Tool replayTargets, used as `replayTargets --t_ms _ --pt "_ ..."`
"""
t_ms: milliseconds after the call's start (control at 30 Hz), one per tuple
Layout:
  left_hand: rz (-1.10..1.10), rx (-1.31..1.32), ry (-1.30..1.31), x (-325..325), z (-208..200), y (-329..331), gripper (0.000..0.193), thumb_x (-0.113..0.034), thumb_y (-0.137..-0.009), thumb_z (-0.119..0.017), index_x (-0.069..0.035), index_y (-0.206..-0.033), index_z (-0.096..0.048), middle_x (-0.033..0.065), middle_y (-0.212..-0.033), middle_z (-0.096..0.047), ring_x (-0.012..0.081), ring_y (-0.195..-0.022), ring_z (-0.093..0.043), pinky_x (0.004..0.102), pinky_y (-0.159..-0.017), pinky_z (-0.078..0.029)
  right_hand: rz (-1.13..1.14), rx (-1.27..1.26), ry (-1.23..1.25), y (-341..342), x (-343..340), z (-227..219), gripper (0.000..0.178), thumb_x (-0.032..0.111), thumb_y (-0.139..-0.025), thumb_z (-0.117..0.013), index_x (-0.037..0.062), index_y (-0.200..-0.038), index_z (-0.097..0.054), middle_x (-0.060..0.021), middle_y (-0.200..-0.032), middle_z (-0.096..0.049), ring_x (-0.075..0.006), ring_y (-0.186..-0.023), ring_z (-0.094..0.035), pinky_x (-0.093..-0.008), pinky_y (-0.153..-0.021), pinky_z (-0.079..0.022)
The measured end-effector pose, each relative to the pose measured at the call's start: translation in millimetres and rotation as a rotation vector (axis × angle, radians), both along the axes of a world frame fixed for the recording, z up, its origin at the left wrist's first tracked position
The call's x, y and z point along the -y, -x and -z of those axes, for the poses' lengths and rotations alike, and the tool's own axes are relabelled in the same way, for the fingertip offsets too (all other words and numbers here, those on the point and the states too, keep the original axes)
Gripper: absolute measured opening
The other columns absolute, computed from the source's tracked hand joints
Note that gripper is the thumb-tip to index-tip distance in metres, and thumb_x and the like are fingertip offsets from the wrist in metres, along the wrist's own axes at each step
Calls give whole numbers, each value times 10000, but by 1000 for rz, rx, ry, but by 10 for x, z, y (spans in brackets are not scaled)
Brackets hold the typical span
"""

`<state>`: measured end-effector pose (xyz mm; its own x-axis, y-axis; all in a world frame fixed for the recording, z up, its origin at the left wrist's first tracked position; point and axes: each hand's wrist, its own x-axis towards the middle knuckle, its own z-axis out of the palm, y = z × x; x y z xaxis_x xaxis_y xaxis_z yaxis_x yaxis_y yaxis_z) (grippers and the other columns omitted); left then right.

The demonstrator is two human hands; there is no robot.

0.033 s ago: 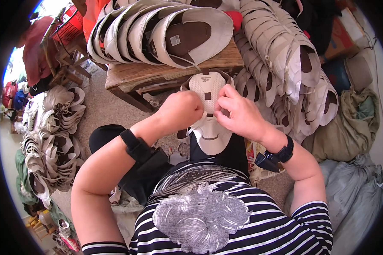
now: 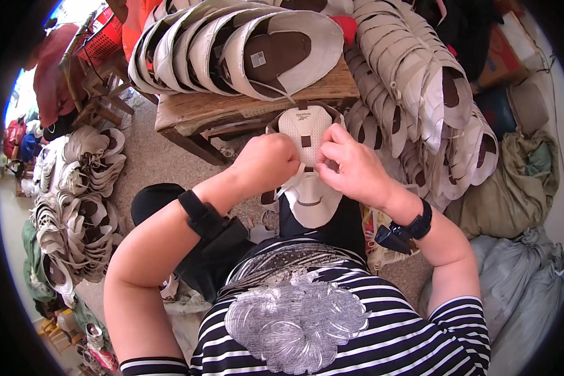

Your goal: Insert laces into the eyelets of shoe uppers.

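A cream shoe upper with a pale mesh tongue lies over my lap, its toe part towards me and its tongue end towards the wooden bench. A small dark rectangle shows in the tongue. On its left edge my left hand is closed, fingers curled and partly hidden. My right hand is closed at the right edge, thumb and fingertips pinched by the lacing area. A short white strip shows between the hands; I cannot tell whether it is a lace.
A wooden bench ahead bears a row of nested cream uppers. More uppers are stacked at the right, and others heap on the floor at the left. Grey sacks lie at the lower right. A red basket stands far left.
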<state>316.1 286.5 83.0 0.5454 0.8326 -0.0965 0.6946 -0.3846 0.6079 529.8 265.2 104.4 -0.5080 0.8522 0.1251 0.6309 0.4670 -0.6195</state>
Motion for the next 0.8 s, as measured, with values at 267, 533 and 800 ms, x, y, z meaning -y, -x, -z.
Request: replayTargets --t_ms 267,533,800 --pt "32 118 -190 54 102 52 137 -157 -778 -672 -23 -802 -655 137 -837 -625 342 -843 -615 423 -769 -510 68 -140 44 16 18 102 91 89 -783 -654 30 -766 -587 -83 -950 -552 -278 -730 -631 -388 -654 -505" --pt "47 225 -329 263 148 69 272 -63 -714 -725 -44 -914 -540 134 -924 -556 367 -930 -555 425 -837 -471 68 -114 -22 33 50 118 87 71 -776 -655 31 -769 -579 -83 -940 -541 -265 -721 -630 -380 -644 -506" --pt "-54 76 -330 318 55 74 159 -82 -760 -707 -43 -863 -593 121 -888 -573 342 -927 -570 420 -817 -465 50 -63 -38 36 64 74 89 74 -788 -660 41 -788 -578 -74 -949 -536 -258 -714 -629 -386 -639 -509"
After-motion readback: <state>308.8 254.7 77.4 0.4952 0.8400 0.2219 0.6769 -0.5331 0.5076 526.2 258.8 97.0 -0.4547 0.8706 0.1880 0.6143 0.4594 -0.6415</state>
